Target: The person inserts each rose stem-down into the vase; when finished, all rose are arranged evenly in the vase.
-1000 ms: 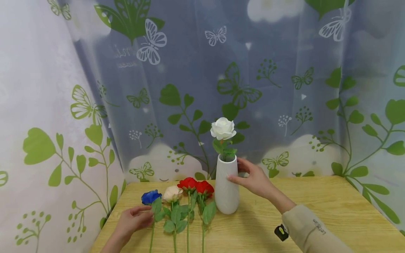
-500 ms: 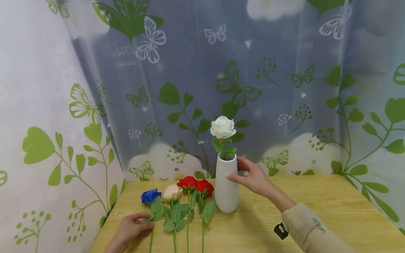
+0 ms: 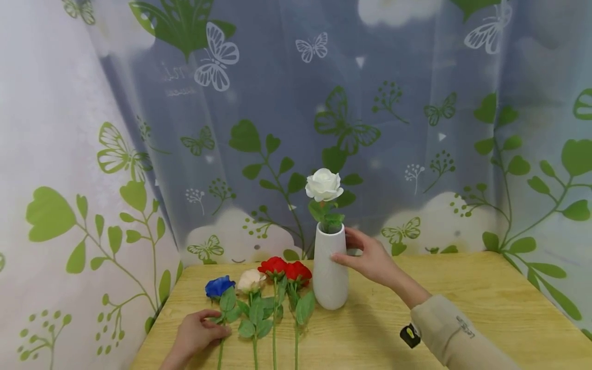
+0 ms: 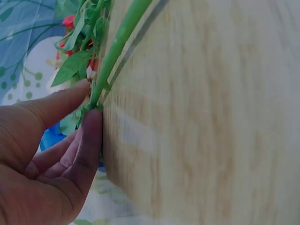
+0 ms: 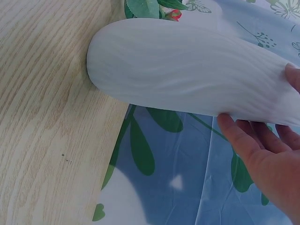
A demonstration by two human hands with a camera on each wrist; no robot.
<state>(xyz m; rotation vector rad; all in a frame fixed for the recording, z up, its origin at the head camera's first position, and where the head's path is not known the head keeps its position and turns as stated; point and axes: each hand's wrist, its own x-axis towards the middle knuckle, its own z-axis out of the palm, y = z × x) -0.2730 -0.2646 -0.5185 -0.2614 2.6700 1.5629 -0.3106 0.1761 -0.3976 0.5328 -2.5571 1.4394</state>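
Observation:
A white vase (image 3: 331, 272) stands upright on the table, with a white rose (image 3: 325, 185) in it. My right hand (image 3: 376, 259) grips the vase's upper part from the right, thumb on the front and fingers behind; the right wrist view shows the fingers (image 5: 239, 136) along the vase's side. At the left lies a blue rose (image 3: 219, 287), its head away from me. My left hand (image 3: 198, 331) pinches its green stem (image 4: 110, 61) between thumb and fingers, just below the leaves. The stem still lies low over the wood.
Right of the blue rose lie a cream rose (image 3: 251, 281) and two red roses (image 3: 274, 265), stems toward me. The wooden table (image 3: 462, 308) ends at a patterned curtain (image 3: 277, 103). A small black device (image 3: 409, 336) sits at my right sleeve (image 3: 453, 329).
My left hand has shifted slightly right, and its thumb and fingers have closed on the blue rose's stem. My right hand keeps its grip on the vase. The head view has tilted slightly.

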